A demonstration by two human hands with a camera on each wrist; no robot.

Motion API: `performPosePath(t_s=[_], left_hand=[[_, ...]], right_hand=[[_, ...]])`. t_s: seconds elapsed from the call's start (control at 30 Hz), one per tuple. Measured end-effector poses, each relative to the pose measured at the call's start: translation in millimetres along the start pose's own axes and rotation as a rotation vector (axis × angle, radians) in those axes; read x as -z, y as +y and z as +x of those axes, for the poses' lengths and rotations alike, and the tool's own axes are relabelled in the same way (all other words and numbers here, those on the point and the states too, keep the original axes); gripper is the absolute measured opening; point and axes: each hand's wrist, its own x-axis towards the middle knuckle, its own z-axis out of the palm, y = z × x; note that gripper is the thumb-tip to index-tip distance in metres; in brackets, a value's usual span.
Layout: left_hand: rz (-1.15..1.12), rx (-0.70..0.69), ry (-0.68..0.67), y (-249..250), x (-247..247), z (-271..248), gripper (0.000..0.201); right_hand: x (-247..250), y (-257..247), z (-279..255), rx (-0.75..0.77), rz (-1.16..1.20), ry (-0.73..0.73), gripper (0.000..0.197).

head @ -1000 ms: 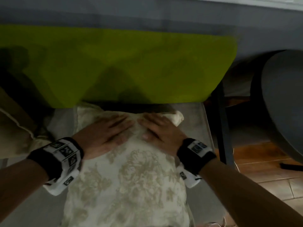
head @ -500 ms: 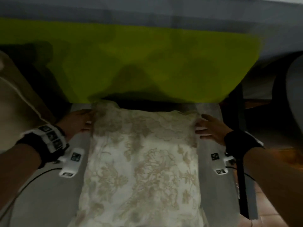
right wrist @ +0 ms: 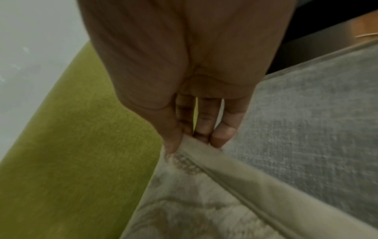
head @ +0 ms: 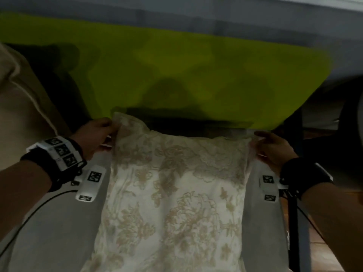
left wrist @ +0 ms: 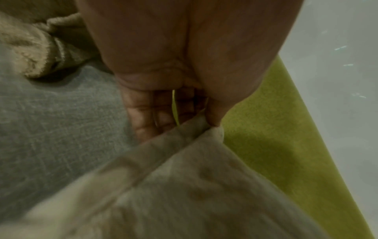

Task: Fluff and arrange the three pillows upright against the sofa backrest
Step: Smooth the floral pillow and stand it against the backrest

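A cream pillow [head: 176,193] with a beige floral pattern lies flat on the grey sofa seat [head: 59,222], its far edge near the lime-green backrest [head: 196,75]. My left hand [head: 98,134] pinches the pillow's far left corner [left wrist: 212,131] between thumb and fingers. My right hand [head: 269,148] pinches the far right corner [right wrist: 180,145] the same way. A second, plain beige pillow [head: 23,114] stands at the far left of the head view; its corner [left wrist: 36,53] shows in the left wrist view. I see no third pillow.
A dark metal frame leg [head: 294,173] runs down the sofa's right side, with wooden floor [head: 324,248] beyond it. A dark rounded object [head: 351,124] sits at the right edge. A grey wall [head: 176,8] rises behind the backrest.
My hands left the top of the pillow, where they pressed side by side, and moved apart to its two far corners, which they now pinch. The pillow looks spread wider and flatter.
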Motion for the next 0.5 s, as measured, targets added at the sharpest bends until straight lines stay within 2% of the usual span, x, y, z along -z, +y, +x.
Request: performPosePath(t_s=[0.1,0.17,0.23,0.3,0.37,0.43,0.47,0.5], left_hand=[[0.066,0.024,0.071,-9,6,2,0.016],[0.314,-0.037,0.127,-13,10,7,0.023],[0.685,-0.162,0.213,-12,11,11,0.026],[0.875,-0.348,0.228,-2,6,1,0.027],[0.895,-0.651,0.152,4,-5,-18,0.043],[1.019,-1.049,-0.009,7,-22,-52,0.054],[1.097,-1.148,-0.136,-3,-31,-67,0.060],[1.183,-1.101,-0.270,-13,-37,-77,0.067]], right_hand=[[6,9,6,0.170,-0.375,0.117,0.040],[-1,8,4,0.251,-0.590,0.123,0.037],[-10,5,-1,0.408,-0.746,0.091,0.042],[-20,-4,-17,0.633,-0.915,0.045,0.053],[-30,-13,-44,0.896,-1.011,-0.057,0.062],[-45,-5,-76,1.076,-1.062,-0.244,0.069],[-53,3,-91,1.130,-1.086,-0.358,0.067],[-59,16,-101,1.135,-1.105,-0.464,0.065]])
